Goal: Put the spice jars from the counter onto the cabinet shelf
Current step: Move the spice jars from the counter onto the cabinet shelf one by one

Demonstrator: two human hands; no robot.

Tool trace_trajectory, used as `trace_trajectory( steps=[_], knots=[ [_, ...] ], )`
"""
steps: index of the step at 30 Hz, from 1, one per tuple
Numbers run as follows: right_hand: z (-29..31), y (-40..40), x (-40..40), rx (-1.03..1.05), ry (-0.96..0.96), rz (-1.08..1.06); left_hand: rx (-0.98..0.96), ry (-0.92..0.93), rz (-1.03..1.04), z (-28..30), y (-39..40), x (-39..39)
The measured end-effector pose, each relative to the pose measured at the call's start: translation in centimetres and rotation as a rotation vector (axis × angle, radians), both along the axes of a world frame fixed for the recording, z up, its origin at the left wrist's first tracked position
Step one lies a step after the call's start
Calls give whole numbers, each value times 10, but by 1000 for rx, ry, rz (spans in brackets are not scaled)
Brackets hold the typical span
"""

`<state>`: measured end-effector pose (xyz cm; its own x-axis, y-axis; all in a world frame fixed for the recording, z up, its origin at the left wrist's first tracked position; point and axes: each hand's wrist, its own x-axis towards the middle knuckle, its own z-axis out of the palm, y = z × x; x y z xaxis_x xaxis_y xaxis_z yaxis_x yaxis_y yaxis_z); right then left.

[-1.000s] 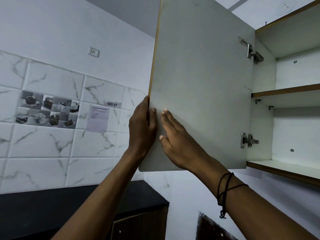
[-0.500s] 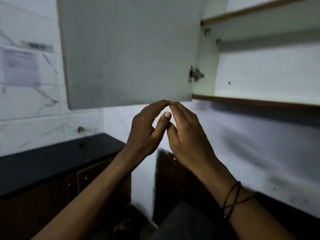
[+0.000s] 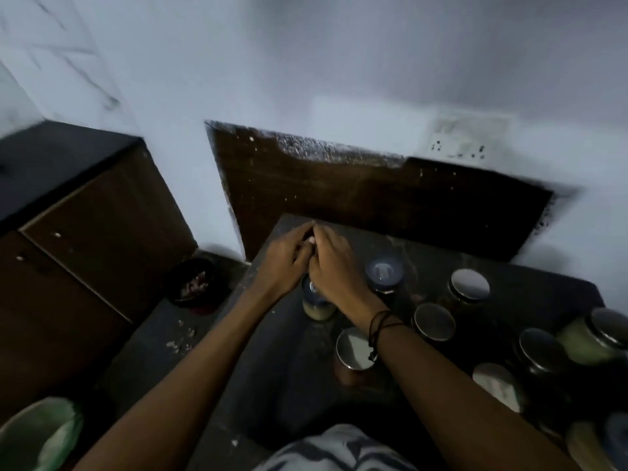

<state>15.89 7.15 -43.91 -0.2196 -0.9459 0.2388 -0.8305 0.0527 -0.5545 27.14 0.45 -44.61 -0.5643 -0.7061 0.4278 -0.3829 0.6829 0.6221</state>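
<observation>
I am looking down at a dark counter (image 3: 272, 375) that holds several spice jars. My left hand (image 3: 289, 263) and my right hand (image 3: 334, 266) are pressed side by side with their fingertips touching, just above a blue-lidded jar of pale powder (image 3: 317, 302). Neither hand is wrapped around the jar, and its lid is mostly hidden under them. A second blue-lidded jar (image 3: 384, 271) stands just right of my right hand. Steel-lidded jars (image 3: 470, 285) (image 3: 435, 321) (image 3: 355, 348) stand further right and nearer me. The cabinet shelf is out of view.
More jars crowd the counter's right end, one with pale green contents (image 3: 593, 341). A dark wooden board (image 3: 339, 192) backs the counter. A black bowl (image 3: 197, 283) sits low at the left, beside a brown cabinet (image 3: 85, 239). A green bin (image 3: 37, 433) is at bottom left.
My view has swung down from the open wall cabinet to the counter. Both hands left the cabinet door and dropped together to just above a blue-lidded jar.
</observation>
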Motion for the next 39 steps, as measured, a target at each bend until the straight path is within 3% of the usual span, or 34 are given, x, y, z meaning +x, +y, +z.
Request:
trace_trajectory(
  steps=[5, 9, 23, 30, 35, 37, 39],
  knots=[
    [-80, 22, -7, 228, 39, -54, 59, -177, -97, -88, 9, -8],
    [-109, 26, -8, 347, 10, -89, 153, -308, -27, -127, 5, -15],
    [-126, 9, -10, 467, -7, -116, 553, -85, 160, -139, 4, -28],
    [-131, 5, -15, 247, -146, -185, 648, 66, 166, -121, 7, -26],
    [-121, 3, -32, -69, -288, -208, 667, 170, 166, -101, 12, -23],
    [-112, 3, -45, -129, -415, -159, 673, 205, 173, -92, 7, -20],
    [-98, 4, -57, -112, -712, -108, 710, 260, 174, -81, 0, -19]
  ],
)
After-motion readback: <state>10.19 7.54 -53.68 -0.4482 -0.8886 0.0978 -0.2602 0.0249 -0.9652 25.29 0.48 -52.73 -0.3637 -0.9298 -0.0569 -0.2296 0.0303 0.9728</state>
